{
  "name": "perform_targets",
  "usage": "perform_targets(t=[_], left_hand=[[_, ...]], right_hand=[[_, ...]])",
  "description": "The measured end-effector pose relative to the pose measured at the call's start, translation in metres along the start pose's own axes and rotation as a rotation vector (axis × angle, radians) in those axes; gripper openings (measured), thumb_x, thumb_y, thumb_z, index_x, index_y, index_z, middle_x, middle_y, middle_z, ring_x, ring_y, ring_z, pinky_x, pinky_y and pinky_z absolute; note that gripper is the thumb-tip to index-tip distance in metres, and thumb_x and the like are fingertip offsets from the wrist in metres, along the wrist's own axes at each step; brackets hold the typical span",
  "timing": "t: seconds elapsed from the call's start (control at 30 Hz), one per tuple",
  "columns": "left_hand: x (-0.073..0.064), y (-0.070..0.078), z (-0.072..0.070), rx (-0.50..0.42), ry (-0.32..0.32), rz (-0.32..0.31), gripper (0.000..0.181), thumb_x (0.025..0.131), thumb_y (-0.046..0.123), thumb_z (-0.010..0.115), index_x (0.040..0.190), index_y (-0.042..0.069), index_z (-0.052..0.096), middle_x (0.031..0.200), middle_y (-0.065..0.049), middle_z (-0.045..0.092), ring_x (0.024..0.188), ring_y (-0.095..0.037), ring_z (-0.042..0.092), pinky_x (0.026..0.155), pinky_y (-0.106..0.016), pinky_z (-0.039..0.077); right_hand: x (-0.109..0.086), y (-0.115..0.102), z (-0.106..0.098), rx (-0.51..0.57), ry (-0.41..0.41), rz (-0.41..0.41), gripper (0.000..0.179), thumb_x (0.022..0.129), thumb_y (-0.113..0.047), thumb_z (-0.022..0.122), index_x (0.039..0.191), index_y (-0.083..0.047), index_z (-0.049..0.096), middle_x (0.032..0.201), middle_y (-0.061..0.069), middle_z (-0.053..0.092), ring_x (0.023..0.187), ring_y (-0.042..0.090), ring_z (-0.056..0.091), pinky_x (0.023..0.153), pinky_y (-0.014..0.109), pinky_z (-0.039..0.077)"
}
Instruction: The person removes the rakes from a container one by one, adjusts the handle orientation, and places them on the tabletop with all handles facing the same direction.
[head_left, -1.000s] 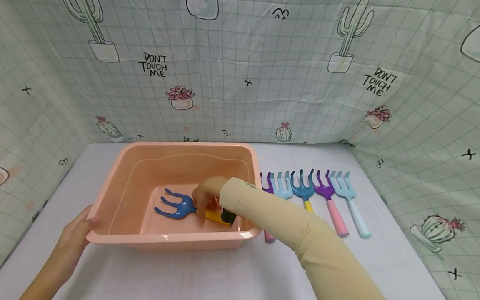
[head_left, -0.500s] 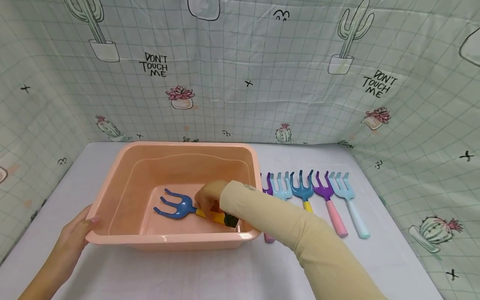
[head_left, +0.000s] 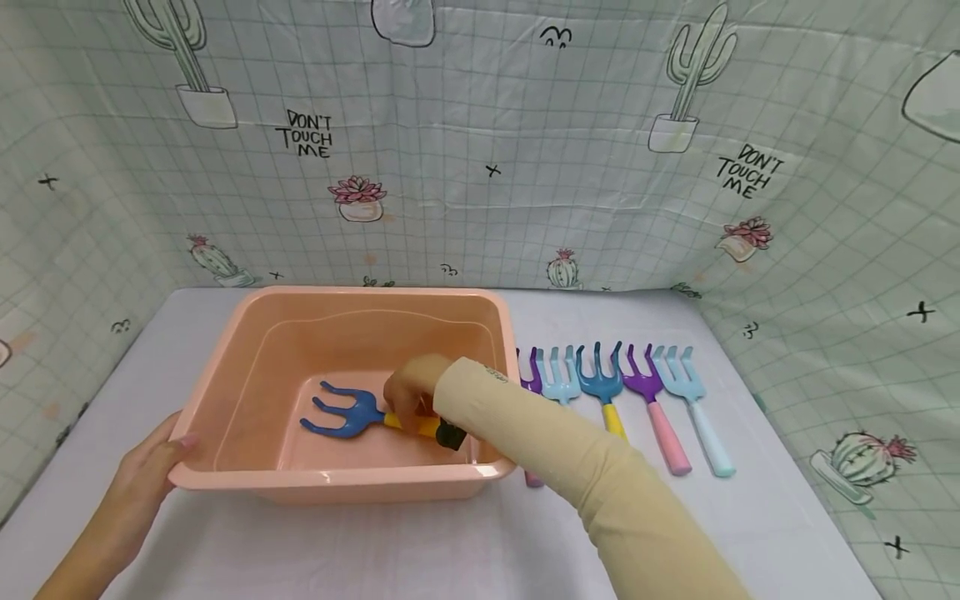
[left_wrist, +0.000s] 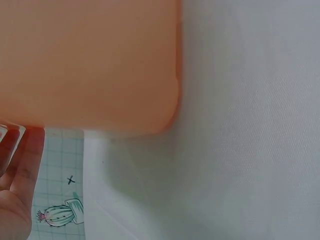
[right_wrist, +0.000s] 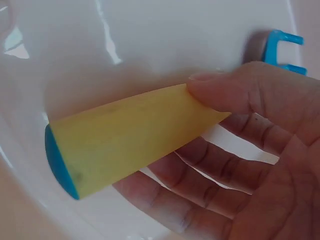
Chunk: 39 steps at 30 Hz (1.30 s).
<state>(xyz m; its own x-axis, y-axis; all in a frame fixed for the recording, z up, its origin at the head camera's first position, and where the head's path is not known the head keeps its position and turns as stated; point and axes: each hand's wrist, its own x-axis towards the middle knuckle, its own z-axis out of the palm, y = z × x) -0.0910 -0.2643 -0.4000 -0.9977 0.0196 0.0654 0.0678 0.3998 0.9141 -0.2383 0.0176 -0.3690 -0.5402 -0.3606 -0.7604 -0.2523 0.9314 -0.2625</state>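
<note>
In the head view, a peach plastic basin (head_left: 360,478) stands on the white table. My left hand (head_left: 147,461) grips its left rim near the front corner, thumb over the edge; the left wrist view shows straight fingers (left_wrist: 30,160) against the basin's outside. Inside lies a blue hand rake (head_left: 348,413) with a yellow handle, tines pointing left. My right hand (head_left: 416,390) reaches in and holds that handle. In the right wrist view the thumb presses on the yellow handle (right_wrist: 125,135) while the other fingers sit beneath it.
Right of the basin several more hand rakes lie in a row: purple (head_left: 531,372), light blue (head_left: 558,379), blue with yellow handle (head_left: 600,382), purple with pink handle (head_left: 657,408) and pale blue (head_left: 697,408). My right sleeve partly covers some. Cactus-print cloth (head_left: 450,125) walls the back and sides.
My right hand first slid slightly right along the handle, then moved a little left with the rake, still inside the basin. The left hand keeps its grip on the rim.
</note>
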Motion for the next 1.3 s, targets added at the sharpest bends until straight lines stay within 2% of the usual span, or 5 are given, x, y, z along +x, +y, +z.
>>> perform_targets(t=[0.13,0.33,0.6,0.83,1.3], left_hand=[[0.001,0.001,0.001,-0.102,-0.014,0.041,0.040,0.099,0.011,0.032,0.129,0.035,0.045,0.109,0.027,0.055,0.094,0.009,0.051,0.075,-0.006,0.036],[0.002,0.003,0.002,-0.210,-0.024,0.060,0.041,0.098,0.008,0.033,0.123,0.035,0.051,0.106,0.021,0.059,0.090,0.006,0.054,0.075,-0.006,0.038],[0.003,0.006,0.003,-0.203,-0.020,0.054,0.041,0.098,0.008,0.033,0.120,0.037,0.052,0.101,0.019,0.060,0.086,0.004,0.055,0.073,-0.007,0.039],[0.003,0.002,0.002,-0.242,-0.016,0.040,0.042,0.098,0.008,0.034,0.118,0.039,0.054,0.101,0.021,0.060,0.086,0.005,0.055,0.073,-0.006,0.040],[0.002,0.002,0.001,-0.203,-0.017,0.033,0.042,0.098,0.009,0.033,0.118,0.041,0.052,0.103,0.024,0.058,0.088,0.007,0.054,0.073,-0.004,0.038]], right_hand=[[-0.008,0.001,-0.003,0.052,0.020,-0.025,0.015,0.072,-0.007,0.071,0.078,-0.014,0.059,0.075,0.003,0.050,0.066,0.019,0.049,0.054,0.025,0.041],[-0.025,0.006,-0.002,0.340,0.099,-0.008,0.023,0.066,0.002,0.069,0.084,-0.014,0.069,0.074,0.006,0.051,0.068,0.023,0.049,0.049,0.027,0.038],[-0.011,-0.012,-0.020,-0.228,-0.062,-0.023,0.014,0.079,-0.017,0.067,0.070,-0.016,0.056,0.067,-0.001,0.043,0.061,0.015,0.044,0.053,0.022,0.035],[-0.022,-0.016,-0.031,-0.347,-0.099,0.020,0.033,0.078,-0.011,0.060,0.053,-0.018,0.040,0.054,-0.004,0.025,0.044,0.010,0.027,0.048,0.021,0.025],[-0.065,-0.018,-0.047,-0.535,0.080,0.040,0.011,0.073,-0.006,0.063,0.072,-0.017,0.065,0.074,-0.001,0.049,0.065,0.014,0.047,0.054,0.022,0.040]])
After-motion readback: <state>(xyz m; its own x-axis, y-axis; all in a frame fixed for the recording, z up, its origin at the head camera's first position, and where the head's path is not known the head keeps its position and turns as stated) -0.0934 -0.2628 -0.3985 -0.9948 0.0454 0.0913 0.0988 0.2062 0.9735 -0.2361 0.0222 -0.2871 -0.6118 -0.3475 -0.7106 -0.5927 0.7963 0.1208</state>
